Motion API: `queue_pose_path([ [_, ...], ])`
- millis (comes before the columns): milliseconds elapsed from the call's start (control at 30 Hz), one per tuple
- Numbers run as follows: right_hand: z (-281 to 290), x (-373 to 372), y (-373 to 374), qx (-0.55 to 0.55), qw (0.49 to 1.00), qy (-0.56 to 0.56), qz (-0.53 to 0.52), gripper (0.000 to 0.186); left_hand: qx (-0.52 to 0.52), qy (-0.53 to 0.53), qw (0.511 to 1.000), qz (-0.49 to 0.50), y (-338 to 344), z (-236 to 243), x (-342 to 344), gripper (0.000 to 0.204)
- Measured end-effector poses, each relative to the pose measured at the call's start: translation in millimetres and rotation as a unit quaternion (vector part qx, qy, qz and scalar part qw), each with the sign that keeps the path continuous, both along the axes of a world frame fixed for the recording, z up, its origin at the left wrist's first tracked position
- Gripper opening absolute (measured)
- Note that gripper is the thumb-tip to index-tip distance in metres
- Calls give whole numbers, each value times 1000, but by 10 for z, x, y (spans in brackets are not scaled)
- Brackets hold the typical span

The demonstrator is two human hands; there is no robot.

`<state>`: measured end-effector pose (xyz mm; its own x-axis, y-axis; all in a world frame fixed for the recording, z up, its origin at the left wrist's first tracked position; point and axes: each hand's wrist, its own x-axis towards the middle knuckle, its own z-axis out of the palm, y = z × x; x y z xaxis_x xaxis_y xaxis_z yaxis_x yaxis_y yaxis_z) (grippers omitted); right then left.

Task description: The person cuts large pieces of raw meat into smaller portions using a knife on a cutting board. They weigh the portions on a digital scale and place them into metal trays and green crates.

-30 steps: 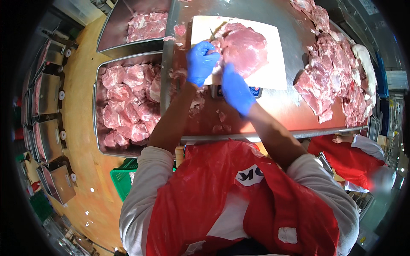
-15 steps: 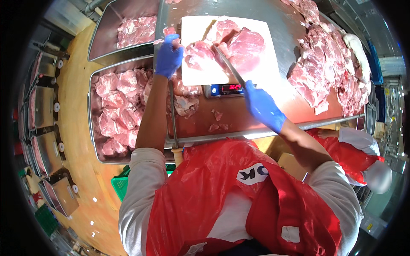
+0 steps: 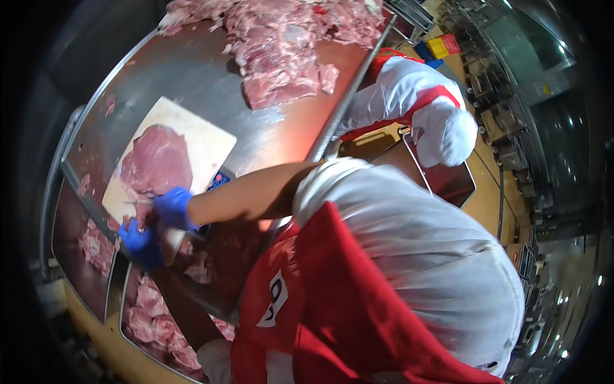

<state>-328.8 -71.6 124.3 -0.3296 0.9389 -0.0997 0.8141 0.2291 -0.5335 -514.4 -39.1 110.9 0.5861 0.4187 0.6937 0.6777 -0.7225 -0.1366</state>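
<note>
A large boneless cut of pink meat [image 3: 158, 160] lies on the white cutting board [image 3: 208, 142]. My right hand [image 3: 174, 208], in a blue glove, is closed at the board's near edge, and a blurred knife [image 3: 133, 203] blade sticks out to its left. Just below, my left hand [image 3: 141, 244], also gloved in blue, has its fingers curled on a small piece of meat [image 3: 143, 211] beside the blade. The knife's handle is hidden in my right hand. Part of a blue scale [image 3: 220, 178] shows from under the board, behind my right forearm.
A heap of large meat slabs [image 3: 281, 57] covers the far part of the steel table [image 3: 281, 131]. Metal bins hold cut meat [image 3: 153, 317] at the near left and more meat [image 3: 97, 248] farther left. A co-worker in a white cap [image 3: 448, 134] bends by the table's right side.
The view has swung right and tilted. My right hand has come from the board's right side to close beside my left hand. The knife now points left at the board's near edge.
</note>
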Motion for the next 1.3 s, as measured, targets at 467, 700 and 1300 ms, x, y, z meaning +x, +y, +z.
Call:
queue_pose_path([
  [467, 273, 524, -406, -22, 980, -162, 117, 28, -304, -220, 915, 151, -362, 225, -369, 14],
  [700, 477, 1208, -1002, -44, 962, -249, 97, 33, -209, -276, 934, 93, -259, 1256, -1047, 16],
  [1300, 744, 793, -1187, -8, 997, 65, -36, 35, -264, -53, 963, -29, -114, -52, -74, 31],
])
